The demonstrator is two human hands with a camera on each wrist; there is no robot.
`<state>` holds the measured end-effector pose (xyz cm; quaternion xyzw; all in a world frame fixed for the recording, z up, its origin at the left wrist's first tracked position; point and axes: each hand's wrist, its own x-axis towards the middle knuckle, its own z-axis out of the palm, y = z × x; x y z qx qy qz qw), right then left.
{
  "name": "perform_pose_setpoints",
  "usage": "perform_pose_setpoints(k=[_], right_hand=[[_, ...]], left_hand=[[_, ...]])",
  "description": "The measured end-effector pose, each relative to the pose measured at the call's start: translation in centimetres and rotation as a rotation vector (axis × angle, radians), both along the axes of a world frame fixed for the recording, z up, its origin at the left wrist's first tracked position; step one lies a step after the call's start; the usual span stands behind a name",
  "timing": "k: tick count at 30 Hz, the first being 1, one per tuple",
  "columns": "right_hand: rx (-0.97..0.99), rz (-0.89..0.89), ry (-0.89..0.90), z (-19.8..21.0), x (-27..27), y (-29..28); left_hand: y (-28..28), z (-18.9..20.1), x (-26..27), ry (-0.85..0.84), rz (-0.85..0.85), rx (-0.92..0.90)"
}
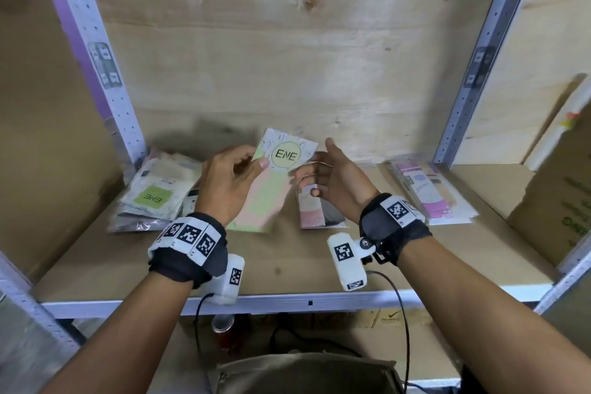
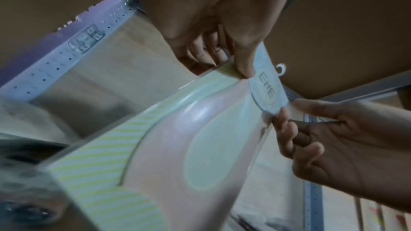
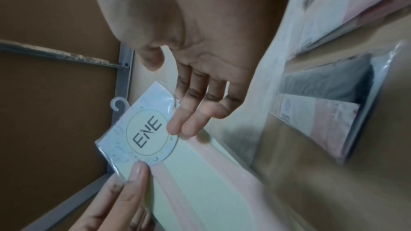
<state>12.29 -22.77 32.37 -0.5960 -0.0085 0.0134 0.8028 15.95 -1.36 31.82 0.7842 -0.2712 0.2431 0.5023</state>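
Note:
A flat packet (image 1: 278, 179) in clear plastic, pale green and pink with a round "ENE" label and a small white hook on top, is held upright over the wooden shelf (image 1: 287, 265). My left hand (image 1: 256, 165) pinches its left edge, thumb on the front and fingers behind. In the left wrist view the thumb of that left hand (image 2: 242, 66) presses the packet (image 2: 200, 138) beside the label. My right hand (image 1: 315, 174) is loosely open, its fingertips (image 3: 184, 126) touching the right edge of the packet (image 3: 177, 173) by the label, thumb held apart.
A loose pile of similar packets (image 1: 156, 192) lies at the shelf's left. A pink and black packet (image 1: 316, 214) lies under my hands, and a pink stack (image 1: 428, 192) to the right. A cardboard box (image 1: 556, 201) stands at far right. Metal uprights (image 1: 96, 57) frame the bay.

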Motion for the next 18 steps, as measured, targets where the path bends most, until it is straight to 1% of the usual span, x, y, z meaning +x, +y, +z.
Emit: perform_pose_setpoints(k=[1,2,3,6,7,8,11,12,14,15,18], right_hand=[[0.009,-0.011,-0.009,0.0,-0.2,-0.1],[-0.023,-0.031,-0.024,0.0,-0.5,-0.2],[-0.102,-0.061,-0.044,-0.2,-0.6,-0.4],[-0.496,-0.121,-0.076,-1.1,-1.2,-0.7],[-0.605,-0.111,-0.055,-1.6,-1.4,-0.8],[-0.669,-0.088,-0.024,-2.3,-1.5,-1.0],[-0.658,0.026,0.037,-4.0,-1.8,-1.4],[-0.660,0.057,0.035,-4.3,-1.9,-1.5],[-0.673,0.074,0.025,-4.6,-1.9,-1.7],[-0.684,0.069,0.017,-4.6,-2.0,-1.9],[-0.728,0.080,-0.003,-4.7,-2.0,-2.7]], left_hand=[[-0.3,0.1,-0.2,0.012,-0.025,-0.036],[-0.7,0.0,-0.3,0.029,-0.044,-0.057],[-0.9,-0.3,-0.2,0.059,-0.059,-0.070],[-1.5,-1.5,0.0,0.198,-0.073,-0.132],[-1.6,-1.8,0.1,0.250,-0.082,-0.175],[-1.7,-2.2,0.3,0.300,-0.091,-0.217],[-1.9,-3.0,0.7,0.444,-0.091,-0.301],[-1.9,-3.2,0.9,0.503,-0.078,-0.306],[-1.8,-3.6,1.2,0.593,-0.011,-0.247],[-1.7,-3.8,1.4,0.609,0.016,-0.221],[-1.3,-3.5,1.8,0.600,0.043,-0.242]])
